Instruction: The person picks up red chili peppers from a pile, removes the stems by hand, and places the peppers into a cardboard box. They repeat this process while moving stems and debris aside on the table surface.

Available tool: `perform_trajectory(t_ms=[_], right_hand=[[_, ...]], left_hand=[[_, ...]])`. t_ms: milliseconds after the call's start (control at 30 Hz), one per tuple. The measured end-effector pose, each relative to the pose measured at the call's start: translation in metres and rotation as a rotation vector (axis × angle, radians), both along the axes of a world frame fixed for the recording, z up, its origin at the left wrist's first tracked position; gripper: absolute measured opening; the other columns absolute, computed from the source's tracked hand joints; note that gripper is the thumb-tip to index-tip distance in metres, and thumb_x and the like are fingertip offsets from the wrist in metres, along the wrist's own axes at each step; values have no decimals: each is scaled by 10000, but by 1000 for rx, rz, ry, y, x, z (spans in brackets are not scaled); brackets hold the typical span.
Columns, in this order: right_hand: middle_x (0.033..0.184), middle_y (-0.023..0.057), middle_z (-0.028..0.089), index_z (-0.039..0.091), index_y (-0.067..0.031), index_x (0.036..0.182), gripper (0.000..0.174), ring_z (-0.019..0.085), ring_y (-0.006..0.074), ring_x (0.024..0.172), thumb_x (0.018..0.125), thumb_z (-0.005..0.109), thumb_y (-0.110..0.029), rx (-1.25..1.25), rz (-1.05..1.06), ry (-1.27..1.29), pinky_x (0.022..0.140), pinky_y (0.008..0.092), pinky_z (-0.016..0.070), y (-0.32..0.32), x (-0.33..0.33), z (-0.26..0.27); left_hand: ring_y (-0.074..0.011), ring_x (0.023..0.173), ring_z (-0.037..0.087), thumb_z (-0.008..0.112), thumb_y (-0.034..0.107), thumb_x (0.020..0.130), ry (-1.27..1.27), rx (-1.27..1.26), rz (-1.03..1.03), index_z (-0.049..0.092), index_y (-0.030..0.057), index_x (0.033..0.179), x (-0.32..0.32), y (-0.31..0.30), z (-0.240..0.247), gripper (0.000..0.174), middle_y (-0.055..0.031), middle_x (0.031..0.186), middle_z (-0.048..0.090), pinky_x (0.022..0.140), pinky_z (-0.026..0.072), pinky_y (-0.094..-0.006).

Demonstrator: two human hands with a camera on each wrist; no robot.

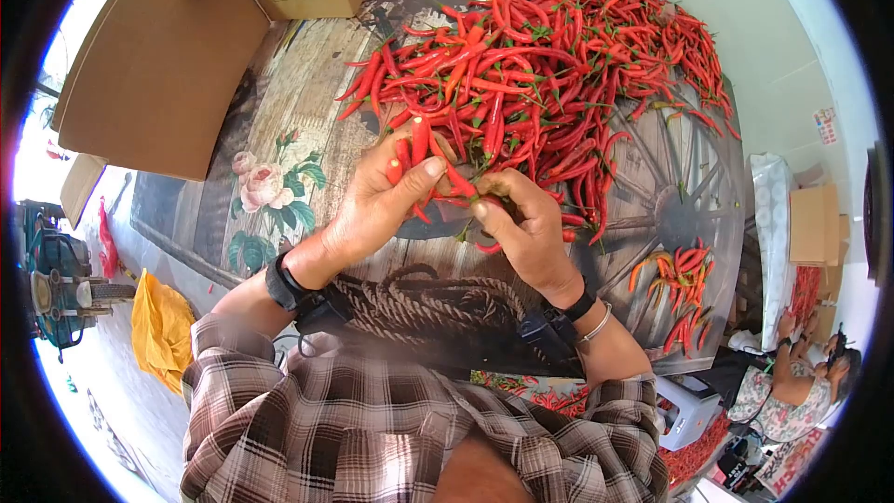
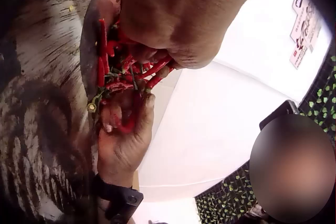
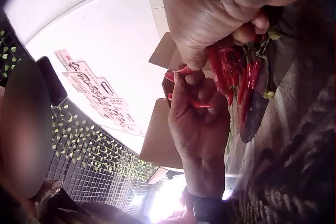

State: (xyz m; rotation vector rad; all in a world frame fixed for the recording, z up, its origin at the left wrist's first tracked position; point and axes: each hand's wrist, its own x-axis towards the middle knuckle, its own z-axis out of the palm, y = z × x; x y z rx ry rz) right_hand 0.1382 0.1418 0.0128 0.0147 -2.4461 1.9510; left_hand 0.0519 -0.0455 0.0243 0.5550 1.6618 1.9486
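My left hand (image 1: 372, 194) grips several red chili peppers (image 1: 420, 137), their blunt ends pointing up past the thumb. One of these, a chili pepper (image 1: 456, 179), reaches across to my right hand (image 1: 533, 228), whose thumb and forefinger pinch its end. Seen from the left wrist, the right hand (image 2: 126, 145) has its thumb against a pepper's green stem end, and a red pepper lies across its palm. Just beyond both hands, a large heap of red chili peppers (image 1: 559, 65) with green stems covers the far part of the table.
A coil of brown rope (image 1: 428, 303) lies at the table's near edge. Open cardboard boxes (image 1: 158, 65) stand at the left. A small group of orange and red peppers (image 1: 684, 275) sits on the right of the printed tabletop (image 1: 307, 84). Another person (image 1: 792, 382) is at the far right.
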Motion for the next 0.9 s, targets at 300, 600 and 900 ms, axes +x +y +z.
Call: perform_trajectory(t_ms=[300,600,900], right_hand=[[860,48,537,582,23,956,117,517,106,750,870,585,-57,-74,-79,209,692,238,433,-9,-4,5],[740,77,448,528,12,823,84,444,173,646,833,600,-32,170,-37,279,591,284,368,-2,-5,-1],[731,7,493,546,0,853,118,455,85,675,908,549,-105,-32,-203,93,614,239,381,-1,-4,-1]], left_hand=[[-44,723,510,517,203,961,33,71,89,525,48,1061,-1,-1,4,185,-5,842,587,617,420,-193],[-126,735,556,627,53,863,621,-96,22,565,45,977,7,0,-6,130,-33,868,591,632,461,-266],[-195,766,576,655,38,811,942,-148,64,593,45,903,-3,-3,7,111,-77,872,574,574,475,-298]])
